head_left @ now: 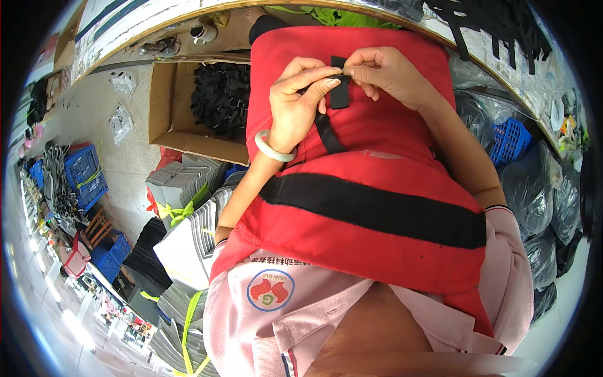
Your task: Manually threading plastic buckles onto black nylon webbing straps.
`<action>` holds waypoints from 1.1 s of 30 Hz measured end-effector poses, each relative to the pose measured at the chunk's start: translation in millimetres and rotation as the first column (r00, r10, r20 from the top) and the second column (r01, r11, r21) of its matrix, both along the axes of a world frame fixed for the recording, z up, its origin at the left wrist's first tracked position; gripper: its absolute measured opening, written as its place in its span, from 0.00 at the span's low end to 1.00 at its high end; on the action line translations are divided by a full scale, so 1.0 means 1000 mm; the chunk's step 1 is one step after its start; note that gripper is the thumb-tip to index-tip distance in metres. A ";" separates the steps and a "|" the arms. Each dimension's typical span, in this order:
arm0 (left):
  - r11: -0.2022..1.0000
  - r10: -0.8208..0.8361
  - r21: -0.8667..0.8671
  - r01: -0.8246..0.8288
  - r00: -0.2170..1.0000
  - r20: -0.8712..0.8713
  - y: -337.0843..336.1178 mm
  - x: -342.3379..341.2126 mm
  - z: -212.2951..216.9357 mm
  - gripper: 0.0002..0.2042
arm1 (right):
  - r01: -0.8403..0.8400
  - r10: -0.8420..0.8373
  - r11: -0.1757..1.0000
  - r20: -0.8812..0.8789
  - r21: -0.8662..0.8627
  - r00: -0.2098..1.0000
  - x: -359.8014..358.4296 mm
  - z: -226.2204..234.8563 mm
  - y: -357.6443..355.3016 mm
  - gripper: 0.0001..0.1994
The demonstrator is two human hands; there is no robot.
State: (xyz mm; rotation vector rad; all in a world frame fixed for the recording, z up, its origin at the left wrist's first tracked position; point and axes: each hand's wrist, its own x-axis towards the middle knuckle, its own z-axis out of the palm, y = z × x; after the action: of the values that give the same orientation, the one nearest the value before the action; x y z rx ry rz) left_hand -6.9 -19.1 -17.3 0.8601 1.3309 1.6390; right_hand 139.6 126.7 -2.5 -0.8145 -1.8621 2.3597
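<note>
So we've got our left hand (293, 100) and right hand (391, 74) close together over the red apron (396, 138), fingers curled, both pinching a black strip (340, 95).

Round lettered badge (270, 290) on pink shirt (245, 328); dark characters (277, 260) above.

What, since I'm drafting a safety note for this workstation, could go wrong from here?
The black strip, pinched at the fingertips of the left hand and right hand, might slip and drop onto the red apron. The pale bangle around the left wrist could catch on something. Black straps lie jumbled on the table, some ends near its edge, so a knock could perhaps drag them off.
</note>
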 end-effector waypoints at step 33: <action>0.934 0.357 -0.193 -0.302 0.752 0.555 -0.104 -0.132 -0.047 0.15 | 0.109 -0.655 0.102 -0.015 0.989 0.755 0.097 0.017 0.162 0.13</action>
State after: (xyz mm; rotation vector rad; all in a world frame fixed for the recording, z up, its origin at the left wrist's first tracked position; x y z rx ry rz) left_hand -139.3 -123.2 -64.4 0.0212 1.1321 1.8883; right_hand 236.6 288.4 14.6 -1.3865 -2.2439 0.2954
